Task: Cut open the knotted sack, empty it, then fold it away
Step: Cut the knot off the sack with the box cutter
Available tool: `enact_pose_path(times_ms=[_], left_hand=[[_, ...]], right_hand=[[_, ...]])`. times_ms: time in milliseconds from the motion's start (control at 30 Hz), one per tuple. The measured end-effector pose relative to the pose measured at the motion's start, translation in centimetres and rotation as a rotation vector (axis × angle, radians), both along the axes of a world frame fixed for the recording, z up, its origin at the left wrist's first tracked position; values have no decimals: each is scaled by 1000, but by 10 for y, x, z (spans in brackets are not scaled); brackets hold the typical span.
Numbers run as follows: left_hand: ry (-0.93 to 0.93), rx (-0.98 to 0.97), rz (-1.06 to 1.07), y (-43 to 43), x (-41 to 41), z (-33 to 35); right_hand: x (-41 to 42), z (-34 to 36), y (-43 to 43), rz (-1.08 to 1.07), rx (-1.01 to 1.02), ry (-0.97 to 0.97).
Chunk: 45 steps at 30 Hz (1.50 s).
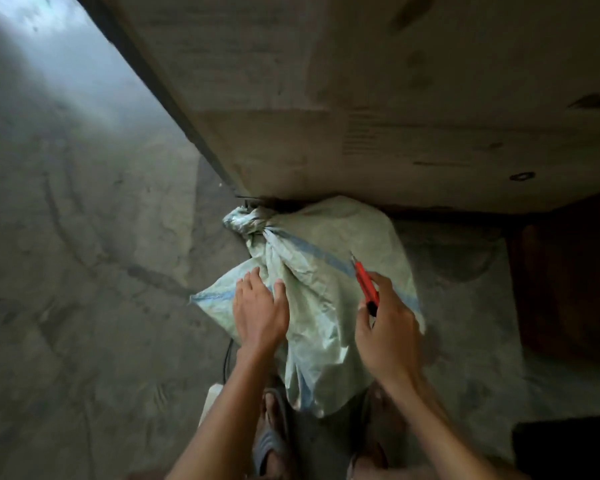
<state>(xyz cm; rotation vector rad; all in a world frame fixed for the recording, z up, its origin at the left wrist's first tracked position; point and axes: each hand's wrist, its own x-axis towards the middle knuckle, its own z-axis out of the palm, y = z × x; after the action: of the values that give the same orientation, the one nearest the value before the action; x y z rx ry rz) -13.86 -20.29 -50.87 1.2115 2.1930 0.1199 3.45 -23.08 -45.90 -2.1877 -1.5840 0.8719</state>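
Note:
A pale green woven sack (pixel 321 306) with blue stripes lies on the concrete floor in front of my feet. Its neck is tied in a knot (pixel 253 225) at the far left end, close to the cardboard. My left hand (pixel 260 311) rests flat on the sack's left side, fingers spread. My right hand (pixel 387 332) holds a red utility knife (pixel 366 284) above the sack's right side. The blade is out and points away from me, toward a blue stripe.
A large flat cardboard sheet (pixel 395 98) leans or lies just beyond the sack. A dark brown object (pixel 568 271) stands at the right and a black one (pixel 568 448) at the lower right. My sandalled feet (pixel 274 441) are beneath the sack. Bare concrete floor (pixel 84 271) spreads to the left.

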Motion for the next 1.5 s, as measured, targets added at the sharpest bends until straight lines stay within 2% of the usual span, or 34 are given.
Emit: enact_pose_path(times_ms=[267, 400, 467, 567, 633, 733, 833, 900, 1000, 1100, 1167, 1267, 1367, 1500], left_hand=[[35, 76, 315, 83, -34, -157], [9, 107, 605, 132, -53, -215], [-98, 86, 679, 154, -56, -233], [-370, 130, 647, 183, -70, -287], [-502, 144, 707, 192, -76, -311], [-674, 247, 785, 169, -59, -290], [-871, 388, 849, 149, -48, -270], [-1047, 436, 803, 133, -43, -247], [-1305, 506, 715, 88, -27, -175], [-1619, 427, 534, 59, -19, -123], [-1750, 363, 427, 48, -18, -96], [-1833, 350, 339, 35, -18, -77], [-1841, 382, 237, 26, -23, -77], [-1659, 500, 165, 15, -18, -69]], right_hand=[[-29, -128, 75, 142, 240, 133], [-42, -182, 101, 189, 344, 183], [-42, -199, 109, 202, 381, 202], [-37, -217, 107, 220, 419, 226], [-32, -216, 102, 215, 450, 230], [-25, -203, 88, 154, 508, 237], [-20, -179, 76, 208, 557, 219], [-16, -169, 75, 196, 589, 222], [-13, -150, 77, 112, 639, 303], [-14, -121, 77, 113, 676, 396], [-15, -100, 75, 129, 713, 426], [-14, -81, 68, 123, 677, 540], [-9, -80, 48, 91, 661, 626], [-3, -91, 24, 42, 644, 668]])
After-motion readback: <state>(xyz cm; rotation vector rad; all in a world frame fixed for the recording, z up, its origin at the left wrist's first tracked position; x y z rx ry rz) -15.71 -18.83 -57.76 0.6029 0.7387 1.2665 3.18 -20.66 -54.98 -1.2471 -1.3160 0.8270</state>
